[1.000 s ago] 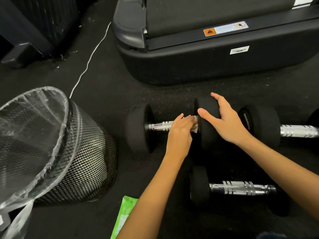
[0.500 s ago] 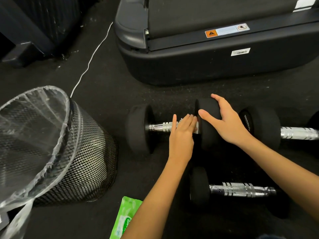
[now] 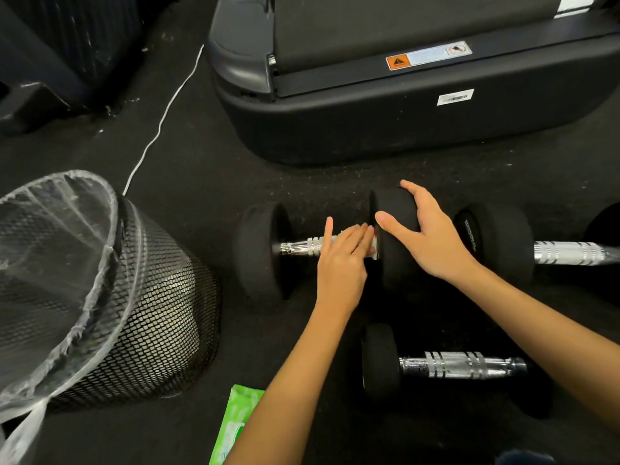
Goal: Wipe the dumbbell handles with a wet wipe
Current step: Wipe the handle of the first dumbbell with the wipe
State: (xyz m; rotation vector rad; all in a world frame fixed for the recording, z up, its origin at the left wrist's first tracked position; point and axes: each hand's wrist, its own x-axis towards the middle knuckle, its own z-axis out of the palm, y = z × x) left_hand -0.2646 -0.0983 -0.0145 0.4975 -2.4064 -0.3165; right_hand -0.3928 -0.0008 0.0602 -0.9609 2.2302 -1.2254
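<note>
A gym: treadmill [image 3: 402, 105], rubber floor [image 3: 201, 182], and dumbbells [image 3: 446, 364] lying about.

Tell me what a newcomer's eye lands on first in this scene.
Two bare hands at the centre: the left hand presses a white wipe on the shiny handle of a black dumbbell, while the right hand grips its right weight. At the left stands a mesh bin with a clear liner, and a large black machine fills the top.
</note>
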